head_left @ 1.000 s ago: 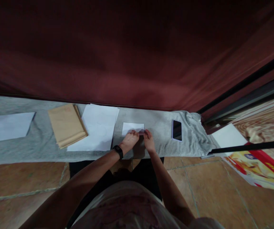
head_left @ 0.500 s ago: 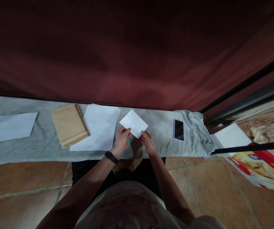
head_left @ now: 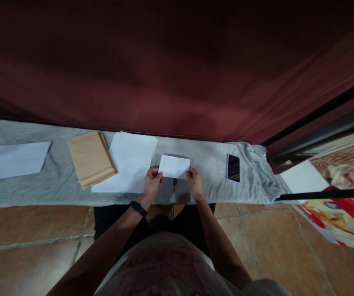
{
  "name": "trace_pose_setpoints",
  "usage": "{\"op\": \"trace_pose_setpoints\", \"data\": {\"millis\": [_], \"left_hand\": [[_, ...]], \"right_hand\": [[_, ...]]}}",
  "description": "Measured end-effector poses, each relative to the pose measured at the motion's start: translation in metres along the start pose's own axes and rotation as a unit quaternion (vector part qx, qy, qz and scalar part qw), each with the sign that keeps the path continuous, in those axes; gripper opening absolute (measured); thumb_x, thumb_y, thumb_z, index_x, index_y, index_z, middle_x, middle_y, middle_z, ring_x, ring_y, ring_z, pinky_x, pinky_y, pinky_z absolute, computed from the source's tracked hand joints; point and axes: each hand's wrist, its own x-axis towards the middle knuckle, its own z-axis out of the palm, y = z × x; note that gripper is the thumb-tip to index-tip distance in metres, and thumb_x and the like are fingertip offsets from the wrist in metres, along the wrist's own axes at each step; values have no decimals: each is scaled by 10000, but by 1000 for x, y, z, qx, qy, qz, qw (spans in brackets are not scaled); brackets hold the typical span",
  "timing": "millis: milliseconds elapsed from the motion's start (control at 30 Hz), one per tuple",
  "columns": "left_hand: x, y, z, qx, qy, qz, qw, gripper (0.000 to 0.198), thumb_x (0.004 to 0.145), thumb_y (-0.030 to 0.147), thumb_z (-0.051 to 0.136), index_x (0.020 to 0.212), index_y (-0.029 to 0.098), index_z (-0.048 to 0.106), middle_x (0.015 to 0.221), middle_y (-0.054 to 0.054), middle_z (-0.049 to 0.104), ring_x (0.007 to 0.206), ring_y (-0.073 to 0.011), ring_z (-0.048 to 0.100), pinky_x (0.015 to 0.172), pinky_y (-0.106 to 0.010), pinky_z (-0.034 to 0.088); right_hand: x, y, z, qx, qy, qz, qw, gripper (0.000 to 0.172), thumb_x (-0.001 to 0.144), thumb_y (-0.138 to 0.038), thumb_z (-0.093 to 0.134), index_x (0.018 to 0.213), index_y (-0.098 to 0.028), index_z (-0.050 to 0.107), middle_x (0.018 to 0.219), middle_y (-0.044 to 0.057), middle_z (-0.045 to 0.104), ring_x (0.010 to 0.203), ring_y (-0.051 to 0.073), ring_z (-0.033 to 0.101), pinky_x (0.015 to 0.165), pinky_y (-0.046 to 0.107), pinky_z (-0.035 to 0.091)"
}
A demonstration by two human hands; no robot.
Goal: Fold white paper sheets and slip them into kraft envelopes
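Observation:
A small white sheet of paper (head_left: 174, 166), which looks folded, is held level between my two hands over the grey cloth. My left hand (head_left: 152, 181) pinches its left edge, thumb on top. At its right edge, my right hand (head_left: 194, 180) pinches the paper in the same way. Just left of my left hand lies a stack of larger white sheets (head_left: 130, 162). Brown paper envelopes (head_left: 90, 158) rest partly over that stack's left side.
A grey cloth (head_left: 208, 164) covers the narrow surface, with a dark red curtain (head_left: 177, 90) behind it. A phone (head_left: 233, 168) lies to the right. White paper (head_left: 13, 160) lies far left. A black bar (head_left: 327, 194) and a colourful printed box (head_left: 340, 222) are at the right.
The small white paper has turned from a slanted, diamond-like position to level with me. My hands have moved slightly apart and now grip its opposite side edges.

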Motion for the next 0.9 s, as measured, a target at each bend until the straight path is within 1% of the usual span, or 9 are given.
{"op": "trace_pose_setpoints", "data": {"millis": [100, 167, 300, 433, 567, 633, 733, 800, 900], "left_hand": [[-3, -2, -4, 66, -12, 29, 997, 369, 690, 192, 727, 1049, 214, 643, 602, 78, 610, 539, -159, 614, 614, -293, 516], [-6, -3, -5, 182, -20, 80, 980, 460, 738, 188, 692, 1195, 202, 640, 617, 55, 630, 595, -200, 650, 679, -328, 529], [-8, -5, -7, 426, -27, 171, 888, 529, 869, 225, 570, 1396, 177, 566, 793, -45, 742, 712, -258, 720, 712, -349, 533], [-10, -3, -10, 544, -38, 197, 815, 499, 925, 238, 517, 1419, 197, 569, 835, -65, 769, 743, -257, 736, 727, -342, 548], [-16, 2, -11, 601, -41, 252, 757, 414, 967, 235, 475, 1347, 186, 630, 1034, -124, 772, 977, -282, 727, 913, -403, 552], [-20, 1, -8, 600, -66, 313, 733, 427, 988, 212, 425, 1358, 169, 635, 1219, -163, 730, 1163, -302, 674, 1035, -445, 510], [-24, -9, 0, 593, -137, 370, 701, 531, 997, 164, 357, 1501, 106, 514, 1515, -182, 569, 1438, -294, 499, 1201, -465, 391], [-25, -19, 4, 604, -163, 372, 686, 582, 992, 149, 336, 1559, 48, 419, 1638, -189, 427, 1549, -275, 355, 1267, -454, 305], [-23, -31, 5, 625, -171, 363, 670, 615, 985, 158, 333, 1584, 23, 370, 1688, -195, 328, 1598, -270, 243, 1303, -451, 230]], "right_hand": [[-1, 1, 0, -64, 9, -10, 998, 381, 970, -341, 504, 1262, -176, 684, 1035, 123, 777, 928, 271, 714, 874, 384, 539], [-2, 2, 2, -96, 12, -17, 995, 374, 990, -323, 483, 1281, -183, 671, 1060, 127, 772, 952, 279, 718, 887, 386, 532], [-6, 3, 5, -147, 17, -43, 988, 350, 998, -263, 475, 1288, -215, 664, 1156, 121, 744, 1039, 270, 697, 928, 364, 516], [-10, 2, 5, -232, 32, -83, 969, 381, 1013, -233, 439, 1334, -182, 638, 1184, 153, 702, 1091, 296, 664, 959, 405, 514], [-18, -5, 9, -250, 25, -136, 958, 411, 1019, -200, 422, 1370, -137, 627, 1277, 191, 666, 1224, 318, 602, 1064, 462, 478], [-26, -10, 16, -222, -2, -175, 959, 417, 1045, -239, 414, 1396, -146, 619, 1376, 175, 644, 1306, 293, 568, 1124, 450, 457], [-38, -16, 33, -187, -68, -229, 953, 464, 1089, -287, 340, 1467, -149, 572, 1508, 123, 589, 1422, 215, 508, 1203, 379, 408], [-45, -18, 40, -197, -85, -235, 948, 490, 1103, -301, 310, 1515, -148, 526, 1555, 109, 556, 1475, 196, 464, 1237, 384, 369], [-50, -15, 42, -249, -87, -239, 935, 508, 1100, -345, 363, 1567, -174, 465, 1605, 119, 498, 1522, 227, 408, 1269, 463, 305]]}}
